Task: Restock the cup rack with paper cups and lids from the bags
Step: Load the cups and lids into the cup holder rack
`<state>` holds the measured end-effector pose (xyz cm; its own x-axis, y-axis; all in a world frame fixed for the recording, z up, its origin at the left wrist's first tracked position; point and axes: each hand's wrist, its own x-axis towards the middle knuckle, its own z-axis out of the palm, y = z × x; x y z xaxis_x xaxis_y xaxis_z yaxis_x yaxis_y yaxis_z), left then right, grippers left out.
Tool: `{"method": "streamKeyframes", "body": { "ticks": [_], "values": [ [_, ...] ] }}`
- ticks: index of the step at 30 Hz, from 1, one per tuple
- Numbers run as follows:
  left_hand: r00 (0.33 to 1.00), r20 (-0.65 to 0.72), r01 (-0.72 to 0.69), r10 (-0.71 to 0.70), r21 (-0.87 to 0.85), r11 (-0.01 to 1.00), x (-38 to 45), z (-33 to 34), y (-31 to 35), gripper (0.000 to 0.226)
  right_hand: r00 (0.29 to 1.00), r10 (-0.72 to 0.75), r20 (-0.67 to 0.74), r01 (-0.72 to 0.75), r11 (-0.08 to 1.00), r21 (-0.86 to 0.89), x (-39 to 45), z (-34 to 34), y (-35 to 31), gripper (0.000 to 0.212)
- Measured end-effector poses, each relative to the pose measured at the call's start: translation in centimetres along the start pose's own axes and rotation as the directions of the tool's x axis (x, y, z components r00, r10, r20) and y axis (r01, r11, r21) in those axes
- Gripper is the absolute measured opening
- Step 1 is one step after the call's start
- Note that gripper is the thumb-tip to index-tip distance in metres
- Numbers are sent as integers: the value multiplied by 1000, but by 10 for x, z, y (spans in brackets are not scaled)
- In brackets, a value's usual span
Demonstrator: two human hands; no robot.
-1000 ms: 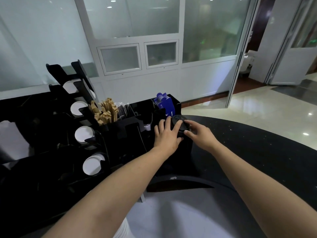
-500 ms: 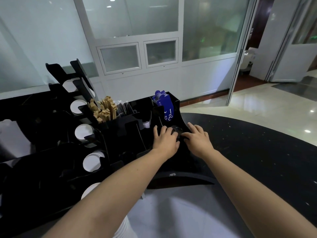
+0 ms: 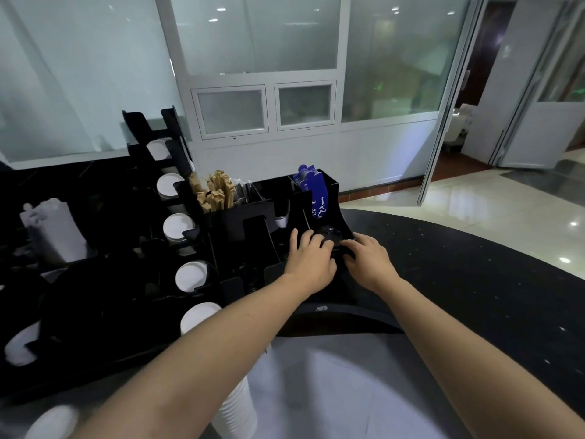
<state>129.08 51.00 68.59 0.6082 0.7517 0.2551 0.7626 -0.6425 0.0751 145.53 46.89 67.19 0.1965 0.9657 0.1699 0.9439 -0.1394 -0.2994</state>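
Counting: two hands, one black lid stack (image 3: 329,236), five white cup stacks showing in the rack (image 3: 345,223).
Lids: between your hands, in the rack's right slot.
Left hand (image 3: 311,259): fingers curled on the lids.
Right hand (image 3: 368,259): fingers curled on the lids.

An office lobby coffee station is suggested by the black cup rack (image 3: 240,236), wooden stirrers (image 3: 215,193), frosted glass partitions (image 3: 259,33) and polished floor (image 3: 493,204).

Views: one, head-worn, wide-angle. Position: above the near edge of the black worktop (image 3: 474,280). Facing: forward and down, over both forearms toward the cup rack (image 3: 253,223) at centre-left, close by. Background: glazed wall and open doorway, well beyond. Edges visibly bowed. No second view; nothing shared.
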Motion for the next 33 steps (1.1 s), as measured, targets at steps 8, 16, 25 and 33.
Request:
{"method": "streamKeyframes", "body": {
  "ticks": [8,16,25,33],
  "values": [
    [992,-106,-87,72,-146,985,-113,-9,1,42,997,-39,-73,46,994,101,-75,15,-46,38],
    [971,-157,-207,181,-167,964,-230,-7,-27,33,997,-44,-71,54,988,147,-161,48,-104,35],
    [903,-259,-388,342,-152,909,-384,17,-84,20,995,-80,65,72,989,126,-288,125,-170,34],
    [994,-10,-107,106,-149,983,-492,67,-151,25,893,-297,337,252,952,173,-348,207,-221,49]
  ]
}}
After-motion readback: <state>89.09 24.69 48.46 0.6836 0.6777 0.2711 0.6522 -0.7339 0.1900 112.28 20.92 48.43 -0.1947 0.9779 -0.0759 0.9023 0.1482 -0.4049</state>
